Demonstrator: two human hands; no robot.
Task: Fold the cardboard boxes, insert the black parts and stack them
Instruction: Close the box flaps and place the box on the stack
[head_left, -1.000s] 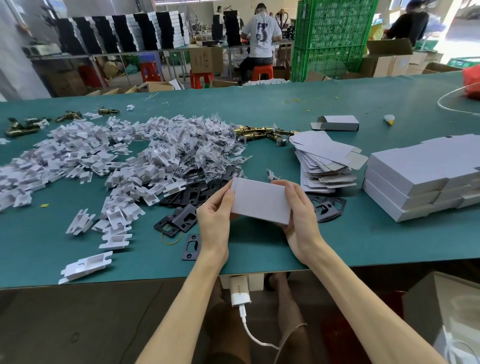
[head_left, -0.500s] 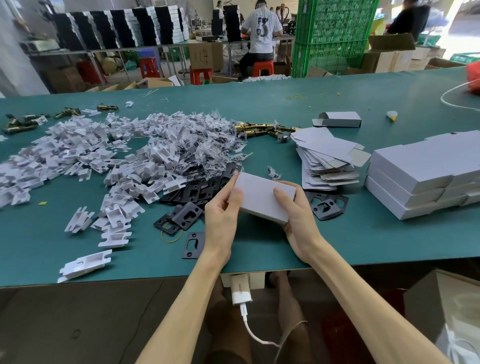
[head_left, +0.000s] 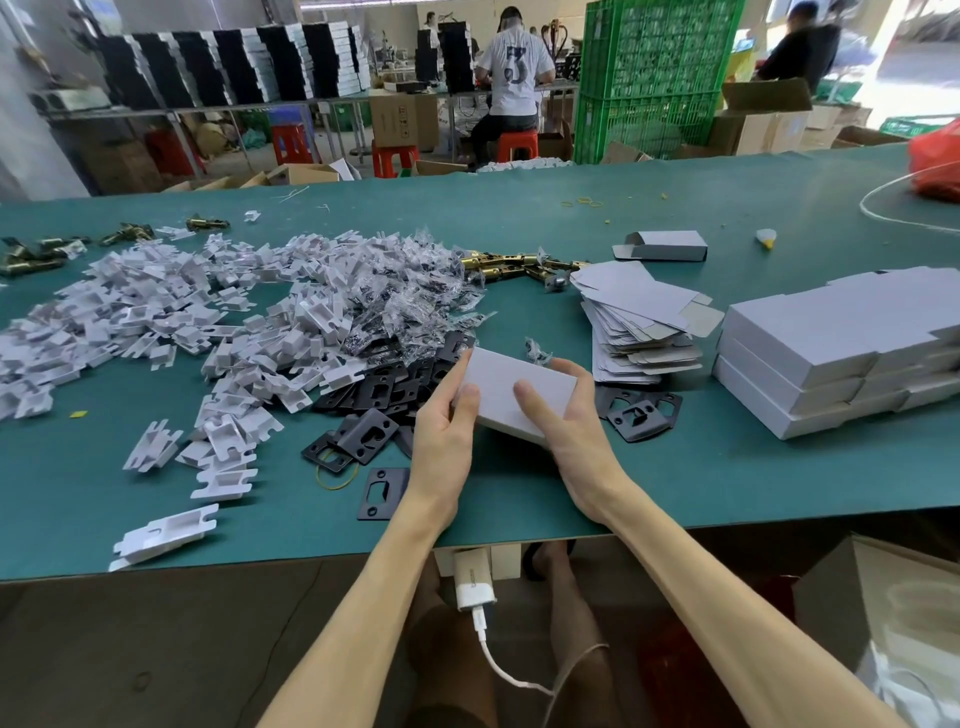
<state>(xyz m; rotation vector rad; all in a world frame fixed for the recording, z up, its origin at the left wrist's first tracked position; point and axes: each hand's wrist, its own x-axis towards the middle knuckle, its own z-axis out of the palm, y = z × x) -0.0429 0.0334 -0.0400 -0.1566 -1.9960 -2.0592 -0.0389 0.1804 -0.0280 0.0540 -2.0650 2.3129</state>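
Observation:
A small white cardboard box (head_left: 506, 387) is held between both hands just above the green table (head_left: 675, 478). My left hand (head_left: 444, 447) grips its left end, thumb on top. My right hand (head_left: 566, 434) grips its right side, thumb across the top face. Black metal plates (head_left: 374, 415) lie scattered to the left of the hands, one single black plate (head_left: 382, 492) near the front edge, and more black plates (head_left: 636, 413) at the right. A pile of flat unfolded boxes (head_left: 641, 322) sits right of centre. Stacked finished boxes (head_left: 831, 358) stand at the far right.
A wide heap of white plastic inserts (head_left: 156, 332) and bagged screws (head_left: 405, 296) covers the left half. Brass latches (head_left: 511, 265) lie behind them. One folded box (head_left: 665, 245) sits farther back. People work at benches beyond, beside green crates (head_left: 654, 78).
The box has tilted from facing me to lying flatter and lower toward the table. Both thumbs have moved onto its top face.

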